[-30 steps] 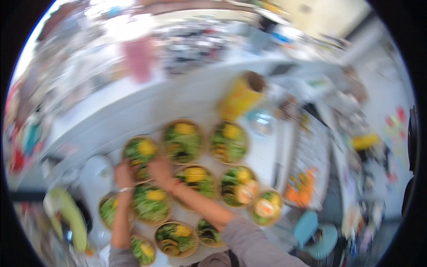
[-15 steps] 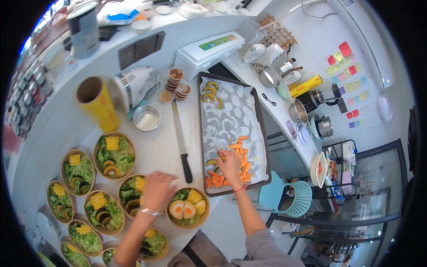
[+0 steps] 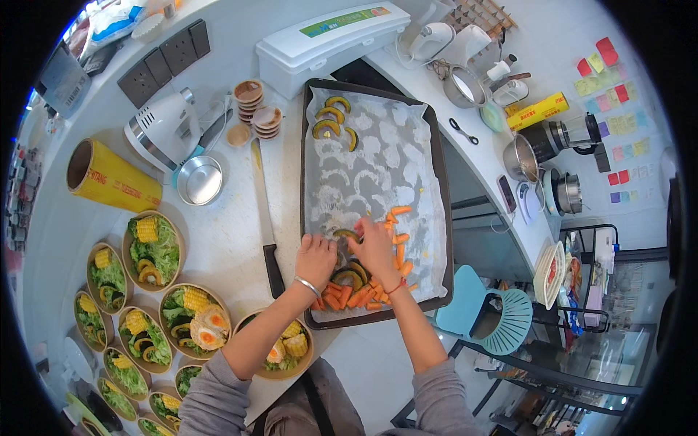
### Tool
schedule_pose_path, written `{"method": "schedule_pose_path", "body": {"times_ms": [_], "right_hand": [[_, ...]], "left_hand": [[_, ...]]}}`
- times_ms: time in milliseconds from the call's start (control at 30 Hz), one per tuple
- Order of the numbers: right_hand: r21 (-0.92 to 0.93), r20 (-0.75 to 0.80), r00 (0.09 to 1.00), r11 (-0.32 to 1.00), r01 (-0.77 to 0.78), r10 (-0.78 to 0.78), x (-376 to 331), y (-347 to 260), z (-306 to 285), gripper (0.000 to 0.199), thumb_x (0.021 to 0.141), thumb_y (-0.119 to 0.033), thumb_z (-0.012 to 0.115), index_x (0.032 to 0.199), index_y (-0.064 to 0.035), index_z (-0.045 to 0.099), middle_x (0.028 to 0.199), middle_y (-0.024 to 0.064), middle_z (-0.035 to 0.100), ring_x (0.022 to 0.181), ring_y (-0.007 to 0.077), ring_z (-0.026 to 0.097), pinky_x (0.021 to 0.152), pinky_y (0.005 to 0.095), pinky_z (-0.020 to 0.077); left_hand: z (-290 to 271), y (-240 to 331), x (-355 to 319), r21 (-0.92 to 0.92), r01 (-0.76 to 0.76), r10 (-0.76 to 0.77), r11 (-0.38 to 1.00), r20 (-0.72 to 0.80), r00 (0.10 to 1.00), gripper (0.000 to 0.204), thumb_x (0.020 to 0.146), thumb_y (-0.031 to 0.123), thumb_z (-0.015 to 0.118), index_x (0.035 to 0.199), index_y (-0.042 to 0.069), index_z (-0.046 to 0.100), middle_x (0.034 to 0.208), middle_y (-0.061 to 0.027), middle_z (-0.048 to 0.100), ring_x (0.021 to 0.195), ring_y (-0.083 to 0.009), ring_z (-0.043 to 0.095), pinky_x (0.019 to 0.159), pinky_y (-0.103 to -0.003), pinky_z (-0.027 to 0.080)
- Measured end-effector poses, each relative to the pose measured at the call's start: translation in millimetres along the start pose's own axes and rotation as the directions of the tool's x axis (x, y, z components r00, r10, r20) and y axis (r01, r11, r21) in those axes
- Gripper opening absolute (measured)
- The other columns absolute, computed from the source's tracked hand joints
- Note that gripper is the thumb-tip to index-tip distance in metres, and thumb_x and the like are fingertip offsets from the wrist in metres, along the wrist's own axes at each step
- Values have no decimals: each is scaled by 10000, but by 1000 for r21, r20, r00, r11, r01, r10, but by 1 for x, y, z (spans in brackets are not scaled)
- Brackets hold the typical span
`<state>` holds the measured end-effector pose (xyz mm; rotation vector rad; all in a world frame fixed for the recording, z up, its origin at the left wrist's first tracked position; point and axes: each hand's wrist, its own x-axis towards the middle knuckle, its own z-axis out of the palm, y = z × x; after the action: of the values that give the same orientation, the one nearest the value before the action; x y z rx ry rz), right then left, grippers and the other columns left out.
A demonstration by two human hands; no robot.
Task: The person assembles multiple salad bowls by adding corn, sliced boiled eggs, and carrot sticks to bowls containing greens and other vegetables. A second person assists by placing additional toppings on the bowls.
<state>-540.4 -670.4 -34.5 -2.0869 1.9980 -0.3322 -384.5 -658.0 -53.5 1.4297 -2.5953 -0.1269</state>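
Toward eight o'clock of the view, round bowls [image 3: 182,258] of lettuce, corn and dark-rinded squash crowd the surface [image 3: 233,232]; one holds a halved egg [image 3: 209,328] as well. A yellow roll [image 3: 120,182] leans at nine o'clock, and a white hand mixer [image 3: 161,132] lies at ten, with a round metal tin [image 3: 200,182] at its five o'clock. A stack of small brown discs [image 3: 249,98] sits at the tin's one o'clock. Next comes a long knife [image 3: 267,229], blade toward twelve, black handle toward six, beside the baking tray.

The left hand [image 3: 318,256], its forearm crossing above another bowl, is over the tray's eight o'clock edge with fingers bent down; whether it grasps anything I cannot tell. On the paper-lined baking tray [image 3: 448,265], squash slices [image 3: 325,128] lie at eleven o'clock and more near six, beside orange carrot pieces [image 3: 354,298]. The right hand [image 3: 361,231] has bent fingers at a slice between both hands; a firm grip cannot be made out. A teal chair [image 3: 465,305] stands at four o'clock.
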Motion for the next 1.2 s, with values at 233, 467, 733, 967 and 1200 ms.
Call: {"method": "schedule_pose_path", "body": {"times_ms": [233, 467, 733, 967, 1200], "right_hand": [[900, 409, 883, -265, -347, 231, 7, 37, -47, 194, 859, -118, 560, 1035, -39, 537, 935, 71, 593, 866, 155, 594, 711, 269, 501], [845, 478, 863, -352, -403, 160, -41, 64, -64, 301, 922, -184, 441, 1176, -26, 481, 1152, 102, 547, 1069, 191, 514, 899, 318, 424], [743, 615, 789, -338, -578, 2, -84, -41, -61, 421, 903, -223, 493, 1272, -52, 385, 1117, 124, 542, 942, 176, 551, 826, 303, 457], [732, 682, 591, 386, -562, -431, -136, -266, -6, 401, 868, -141, 544, 1243, -31, 455, 1068, 88, 564, 903, 120, 537, 778, 243, 447], [821, 540, 494, 557, -128, -682, -240, -459, 84, 414, 784, -153, 647, 1176, -67, 544, 937, 74, 606, 806, 124, 537, 711, 251, 446]], "left_hand": [[3, 8, 3, -65, -34, 30, 997, -59, 998, 126, 711, 97, 516, 829, 99, 560, 741, -42, 538, 836, -199, 507, 802, -344, 331], [3, 13, 18, -227, 177, -175, 958, 28, 984, 100, 725, 133, 509, 779, 57, 547, 696, -108, 578, 689, -260, 574, 687, -401, 405], [-129, -35, -161, -874, 480, -289, -68, 478, 829, 325, 776, 152, 663, 998, 66, 442, 860, -35, 524, 736, -134, 565, 629, -260, 469], [-179, -72, -450, -859, 394, -769, -327, 484, 417, 275, 765, 75, 676, 960, 84, 482, 879, 7, 486, 766, -58, 525, 653, -188, 474], [-204, -72, -638, -891, 330, -949, -311, 312, -51, 301, 741, 41, 683, 945, 51, 461, 857, -3, 472, 733, -53, 508, 657, -178, 447]]}}
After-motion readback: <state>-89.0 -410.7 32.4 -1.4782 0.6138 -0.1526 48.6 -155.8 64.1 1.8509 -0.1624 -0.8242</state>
